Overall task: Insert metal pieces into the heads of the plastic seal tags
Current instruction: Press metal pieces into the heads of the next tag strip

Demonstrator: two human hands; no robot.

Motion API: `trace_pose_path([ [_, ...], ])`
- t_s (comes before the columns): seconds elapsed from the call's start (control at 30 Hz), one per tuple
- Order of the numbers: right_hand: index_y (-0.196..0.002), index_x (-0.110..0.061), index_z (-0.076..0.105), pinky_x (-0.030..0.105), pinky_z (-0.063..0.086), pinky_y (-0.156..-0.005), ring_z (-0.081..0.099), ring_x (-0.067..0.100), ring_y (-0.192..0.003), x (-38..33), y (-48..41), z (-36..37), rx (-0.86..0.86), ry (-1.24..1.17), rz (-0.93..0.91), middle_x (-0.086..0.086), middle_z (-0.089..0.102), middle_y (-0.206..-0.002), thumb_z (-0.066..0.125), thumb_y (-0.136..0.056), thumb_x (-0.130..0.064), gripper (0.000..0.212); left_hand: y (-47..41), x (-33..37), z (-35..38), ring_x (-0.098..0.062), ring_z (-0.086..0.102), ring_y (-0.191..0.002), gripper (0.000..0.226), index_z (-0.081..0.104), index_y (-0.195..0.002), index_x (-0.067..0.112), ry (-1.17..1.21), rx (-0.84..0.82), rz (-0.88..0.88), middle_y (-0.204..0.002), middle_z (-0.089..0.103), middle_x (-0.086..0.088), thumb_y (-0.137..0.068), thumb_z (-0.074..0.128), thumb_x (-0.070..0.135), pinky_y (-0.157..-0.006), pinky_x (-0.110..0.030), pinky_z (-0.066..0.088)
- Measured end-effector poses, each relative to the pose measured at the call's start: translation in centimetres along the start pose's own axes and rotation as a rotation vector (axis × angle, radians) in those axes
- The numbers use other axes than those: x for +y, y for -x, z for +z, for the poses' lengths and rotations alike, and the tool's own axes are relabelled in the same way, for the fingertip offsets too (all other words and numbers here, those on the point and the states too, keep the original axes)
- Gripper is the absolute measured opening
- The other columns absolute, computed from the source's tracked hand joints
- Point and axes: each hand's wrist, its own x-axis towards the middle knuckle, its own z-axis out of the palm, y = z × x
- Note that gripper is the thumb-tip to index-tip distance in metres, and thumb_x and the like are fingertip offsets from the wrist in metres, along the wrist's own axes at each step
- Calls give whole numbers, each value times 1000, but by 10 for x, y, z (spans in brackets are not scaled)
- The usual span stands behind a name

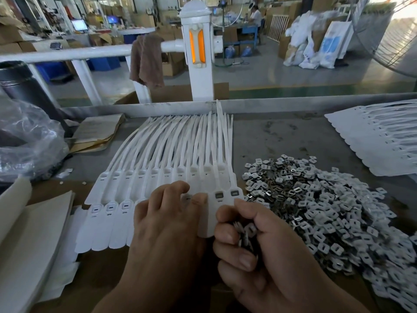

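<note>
Left hand (167, 224) fingertips bent onto the seal tags (140, 184) mid-frame, pinch unclear. Right hand (266, 251) fisted round metal pieces (246, 231); pile (327, 199) centre right on worktop (270, 136). Pieces probably light, thin, slippery: pinch edges. Tags bendy: steady heads.

left hand (168, 219) presses seal tags (126, 195) | right hand (259, 249) grips metal pieces (247, 231)
</note>
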Motion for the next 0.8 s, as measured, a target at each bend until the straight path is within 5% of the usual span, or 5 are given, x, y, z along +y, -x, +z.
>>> trace_pose_path([
  [0.17,-71,-7,67,14,25,-29,33,11,-31,-1,0,1,-19,-30,-12,6,47,-58,56,-80,-31,28,-3,2,2,-18,36,-127,57,51,-129,37,69,-24,-30,-137,39,6,-76,67,51,-99,-41,33],
  [0.37,-72,-5,66,15,26,-28,37,13,-32,-4,-1,1,-9,-68,-57,8,48,-60,53,-81,-28,28,-3,3,-5,-24,54,-115,64,62,-118,29,-1,-65,-5,-125,55,-2,-60,80,49,-88,-45,45],
  [0.57,-68,-1,70,25,41,-35,52,22,-46,-8,0,8,40,-142,-117,17,58,-69,61,-69,-19,21,3,4,-25,-4,8,-140,63,31,-143,40,206,-22,30,-155,12,15,-85,53,49,-111,-33,13],
  [0.67,-64,0,73,28,51,-45,60,26,-53,-10,1,12,37,-134,-138,17,62,-72,72,-44,-12,22,10,7,-43,-10,44,-127,47,58,-123,33,434,127,46,-140,48,12,-78,47,36,-94,-44,47],
  [0.8,-67,4,69,33,60,-59,67,27,-59,-10,-1,13,-12,-212,-164,18,65,-72,76,-46,-5,23,14,19,-51,-11,58,-113,39,67,-109,32,540,272,151,-127,57,13,-81,41,32,-77,-37,56],
])
